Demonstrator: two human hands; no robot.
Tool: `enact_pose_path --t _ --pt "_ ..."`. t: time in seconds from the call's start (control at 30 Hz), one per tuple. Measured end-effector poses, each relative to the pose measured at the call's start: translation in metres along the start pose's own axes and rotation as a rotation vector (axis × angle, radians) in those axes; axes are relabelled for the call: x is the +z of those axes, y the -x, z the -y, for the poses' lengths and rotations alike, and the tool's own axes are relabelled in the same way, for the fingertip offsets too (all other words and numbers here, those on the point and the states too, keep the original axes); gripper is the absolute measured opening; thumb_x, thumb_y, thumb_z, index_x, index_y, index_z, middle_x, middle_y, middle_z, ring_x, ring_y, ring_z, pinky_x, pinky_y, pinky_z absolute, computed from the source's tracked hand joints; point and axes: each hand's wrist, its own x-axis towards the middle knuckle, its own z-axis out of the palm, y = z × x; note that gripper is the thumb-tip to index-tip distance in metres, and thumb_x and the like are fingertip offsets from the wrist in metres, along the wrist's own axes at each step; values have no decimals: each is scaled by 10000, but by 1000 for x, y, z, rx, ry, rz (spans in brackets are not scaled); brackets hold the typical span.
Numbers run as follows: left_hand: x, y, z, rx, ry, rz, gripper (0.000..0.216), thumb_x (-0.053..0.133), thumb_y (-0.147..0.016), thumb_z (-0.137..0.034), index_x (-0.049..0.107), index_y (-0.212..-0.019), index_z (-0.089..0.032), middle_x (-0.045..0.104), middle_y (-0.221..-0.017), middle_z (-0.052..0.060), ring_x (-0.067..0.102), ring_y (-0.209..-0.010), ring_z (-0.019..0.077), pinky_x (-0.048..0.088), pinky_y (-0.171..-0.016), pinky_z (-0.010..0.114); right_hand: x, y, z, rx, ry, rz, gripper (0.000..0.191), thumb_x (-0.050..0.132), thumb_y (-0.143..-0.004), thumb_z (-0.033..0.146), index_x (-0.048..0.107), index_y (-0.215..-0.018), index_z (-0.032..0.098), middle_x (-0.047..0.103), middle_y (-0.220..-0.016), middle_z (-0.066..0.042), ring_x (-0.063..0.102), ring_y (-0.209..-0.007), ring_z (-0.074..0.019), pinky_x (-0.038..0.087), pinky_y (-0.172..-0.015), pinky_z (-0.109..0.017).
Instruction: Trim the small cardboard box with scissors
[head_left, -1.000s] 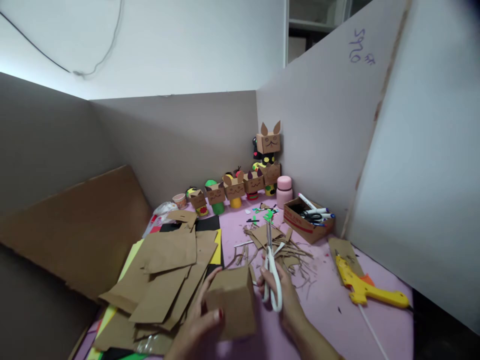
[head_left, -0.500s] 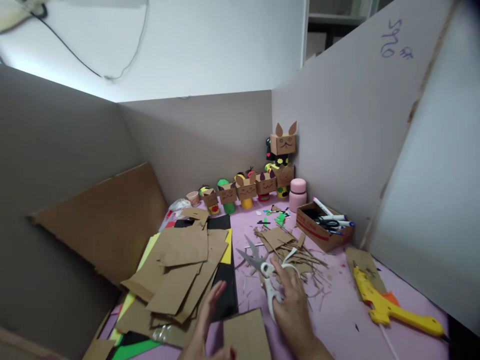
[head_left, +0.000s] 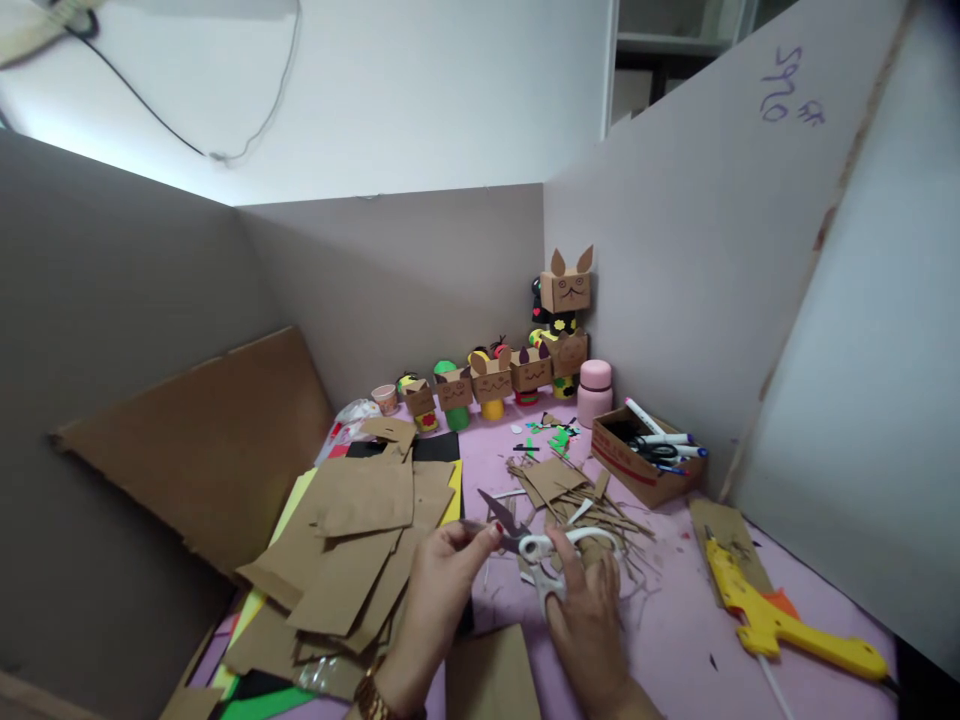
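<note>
Over a pink table (head_left: 667, 630), the right hand (head_left: 589, 605) grips scissors (head_left: 536, 547), open blades (head_left: 510, 518) pointing left; the left hand's (head_left: 442, 575) fingers pinch one blade.

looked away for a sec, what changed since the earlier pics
The left hand let go of the cardboard box and moved up to the blades of the scissors. The right hand still holds them, blades now swung left. The glue gun and pink bottle stayed put.
</note>
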Motion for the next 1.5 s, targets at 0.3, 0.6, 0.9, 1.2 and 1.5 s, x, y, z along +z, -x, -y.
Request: enact_pose_path --t 0.3,0.6,0.9,1.2,1.5 --pt "-34 -17 -20 61 19 -284 236 658 -689 -418 651 -572 -212 688 -630 0 606 -793 208 403 -831 316 9 0 -4 129 -162 60 625 467 -746 88 352 -1339 250 450 -1138 -115 421 -1086 -346 358 -937 -541" --pt "-27 -28 -39 68 -134 6 406 535 -786 -516 727 -864 -168 755 -869 93 655 -882 254 455 -779 343 9 3 -4 61 -126 84 712 467 -659 47 351 -1333 246 440 -1156 -123 388 -1139 -367 314 -970 -574" --pt "-25 -31 -43 191 -368 48 252 616 -741 -363 683 -575 -185 655 -581 7 565 -622 193 376 -601 274 7 1 -5 4 -57 39 796 462 -662 17 293 -1392 288 388 -1136 -107 366 -1129 -370 327 -964 -594" --pt "-38 -46 -25 186 -314 0 266 647 -705 -400 600 -527 -208 664 -637 27 601 -679 214 426 -664 300 5 -7 0 448 -791 143 531 626 -741 235 503 -1256 261 521 -1186 -102 412 -1178 -339 255 -1030 -541" --pt "-15 -39 -17 113 -103 154 284 605 -768 -444 689 -887 -200 722 -931 65 622 -935 241 437 -839 350 -22 -21 10 608 -1974 601 532 587 -759 601 561 -1137 228 657 -808 -59 611 -704 -196 459 -717 -346"
